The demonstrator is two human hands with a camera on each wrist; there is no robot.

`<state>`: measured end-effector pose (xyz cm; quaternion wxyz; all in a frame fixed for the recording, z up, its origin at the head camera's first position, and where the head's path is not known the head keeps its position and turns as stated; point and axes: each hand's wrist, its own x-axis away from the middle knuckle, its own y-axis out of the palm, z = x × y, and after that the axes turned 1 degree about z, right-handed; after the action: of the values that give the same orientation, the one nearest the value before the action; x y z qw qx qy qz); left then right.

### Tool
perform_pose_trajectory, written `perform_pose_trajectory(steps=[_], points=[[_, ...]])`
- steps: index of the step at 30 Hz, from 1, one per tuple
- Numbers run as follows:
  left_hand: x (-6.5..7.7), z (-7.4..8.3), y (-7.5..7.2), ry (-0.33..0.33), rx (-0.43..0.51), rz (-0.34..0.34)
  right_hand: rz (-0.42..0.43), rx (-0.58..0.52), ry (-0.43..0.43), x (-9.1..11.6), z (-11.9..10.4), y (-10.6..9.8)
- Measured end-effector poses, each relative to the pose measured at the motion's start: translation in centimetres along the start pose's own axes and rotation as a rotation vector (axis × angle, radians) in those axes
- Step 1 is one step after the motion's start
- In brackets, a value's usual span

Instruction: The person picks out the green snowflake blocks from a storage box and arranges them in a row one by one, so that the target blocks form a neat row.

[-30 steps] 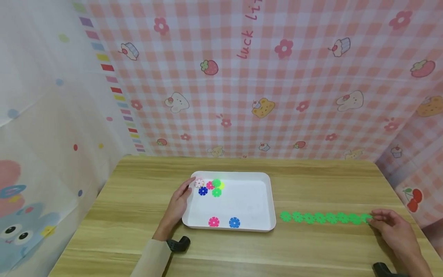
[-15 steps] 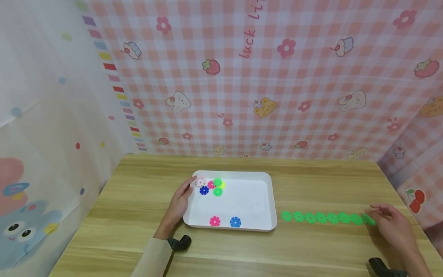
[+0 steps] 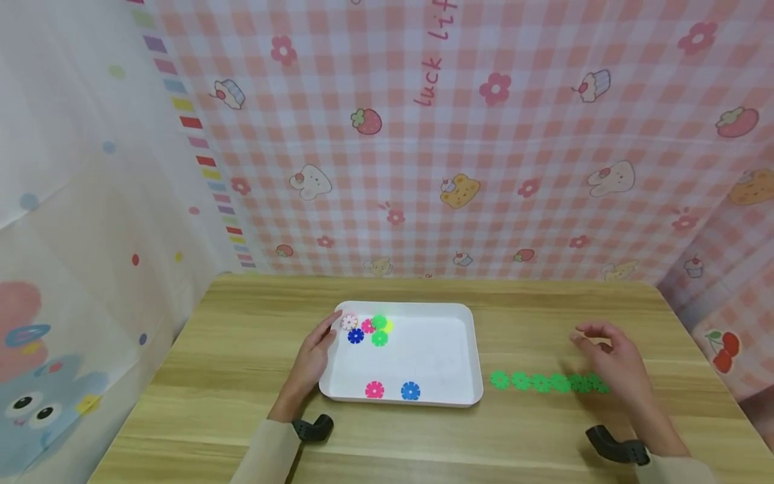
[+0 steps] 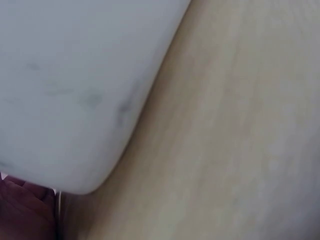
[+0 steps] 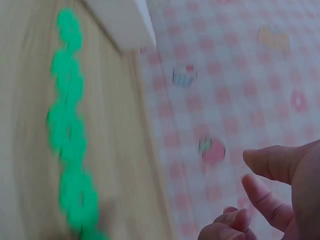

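My left hand (image 3: 311,356) rests along the left wall of a white tray (image 3: 423,363), fingers reaching up its side; in the left wrist view the tray wall (image 4: 75,100) fills the upper left. My right hand (image 3: 619,363) hovers over the right part of a row of green notched plastic discs (image 3: 541,384) and hides its end. In the right wrist view the thumb and index finger (image 5: 270,197) are apart with nothing between them. Inside the tray lie a pink disc (image 3: 374,390) and a blue disc (image 3: 410,390) near the front wall.
At the tray's back left is a cluster: a pale pink disc (image 3: 349,323), a dark blue disc (image 3: 355,336), green discs (image 3: 379,338), a pink one and a yellow one. A wooden table (image 3: 242,370) carries everything. A checked cloth (image 3: 417,154) hangs behind it.
My right hand has left the right end of the green disc row, moving left and away from me, and rises over the row. The left hand stays at the tray.
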<state>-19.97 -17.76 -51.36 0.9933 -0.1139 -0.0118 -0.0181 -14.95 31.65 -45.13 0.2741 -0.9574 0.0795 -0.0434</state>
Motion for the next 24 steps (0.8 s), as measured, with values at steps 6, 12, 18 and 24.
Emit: perform_pose_trajectory(steps=[6, 12, 18, 24], points=[[0.1, 0.1, 0.0, -0.016, 0.009, 0.004, -0.07, -0.016, -0.074, -0.8, -3.0, 2.5], [0.0, 0.1, 0.1, -0.013, 0.007, 0.006, -0.11, -0.023, -0.117, -1.3, -5.7, 5.0], [0.0, 0.1, 0.1, -0.011, 0.01, 0.007, -0.171, -0.076, -0.137, -2.0, -8.0, 7.6], [0.0, 0.1, 0.0, -0.011, 0.007, 0.01, -0.237, -0.074, -0.184, -2.4, -9.8, 10.6]])
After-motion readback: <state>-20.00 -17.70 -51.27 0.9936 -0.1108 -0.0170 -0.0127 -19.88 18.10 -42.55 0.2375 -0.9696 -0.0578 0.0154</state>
